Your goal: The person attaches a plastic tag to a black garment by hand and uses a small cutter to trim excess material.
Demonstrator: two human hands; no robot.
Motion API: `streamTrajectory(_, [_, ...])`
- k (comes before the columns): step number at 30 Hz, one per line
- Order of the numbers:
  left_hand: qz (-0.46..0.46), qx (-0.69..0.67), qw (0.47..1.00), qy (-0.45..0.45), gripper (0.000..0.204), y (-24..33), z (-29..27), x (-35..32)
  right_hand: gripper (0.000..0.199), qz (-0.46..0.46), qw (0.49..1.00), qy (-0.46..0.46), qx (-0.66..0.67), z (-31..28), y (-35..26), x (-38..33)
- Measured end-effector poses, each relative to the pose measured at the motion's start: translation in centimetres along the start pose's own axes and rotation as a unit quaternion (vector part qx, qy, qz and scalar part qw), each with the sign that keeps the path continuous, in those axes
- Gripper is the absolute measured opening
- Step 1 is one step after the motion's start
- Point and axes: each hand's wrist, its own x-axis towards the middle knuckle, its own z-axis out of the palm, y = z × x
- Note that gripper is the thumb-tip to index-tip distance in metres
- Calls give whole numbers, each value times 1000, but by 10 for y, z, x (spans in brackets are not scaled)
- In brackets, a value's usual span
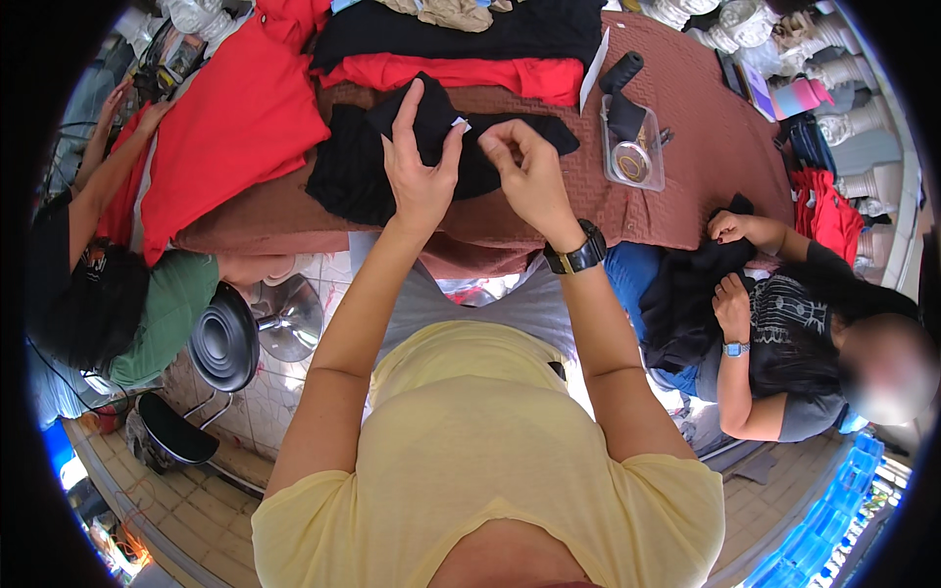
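Spread on the brown-covered table in front of me is a black garment (343, 167). My left hand (420, 181) grips a raised fold of it, with the index finger stretched up along the cloth. A small white label (461, 124) shows on the black cloth by the left thumb tip. Just to the right of the label, my right hand (529, 174) is closed in a pinch, thumb against fingers. Whatever lies in that pinch is too fine to make out. A black watch sits on my right wrist.
Right of my hands, a clear plastic box (658, 182) holds small items, with a black thread spool (621, 73) at its far end. Red garments (240, 132) are heaped left on the brown tablecloth (720, 167). Two people sit close, left and right. A black stool (223, 338) stands left.
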Motion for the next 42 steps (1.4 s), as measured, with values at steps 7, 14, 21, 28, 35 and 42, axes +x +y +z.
streamTrajectory(7, [-52,-47,996,-53,67,2,-1,3,16,99,975,-71,187,-8,15,-3])
streamTrajectory(14, [-222,-175,946,-159,71,-12,-6,1,18,200,944,-137,225,-16,41,-19])
streamTrajectory(21, [-239,-197,935,-171,70,-19,-11,-3,19,177,969,-142,95,-22,52,-33])
streamTrajectory(28, [-242,-165,948,-122,70,-10,-6,-5,28,-44,993,92,63,4,6,-15])
streamTrajectory(35, [-239,-144,952,-129,70,1,-4,-3,34,-84,990,113,-25,11,1,-8])
streamTrajectory(42, [-233,-162,950,-129,70,-1,-4,-5,36,-78,990,109,-44,12,-3,-7])
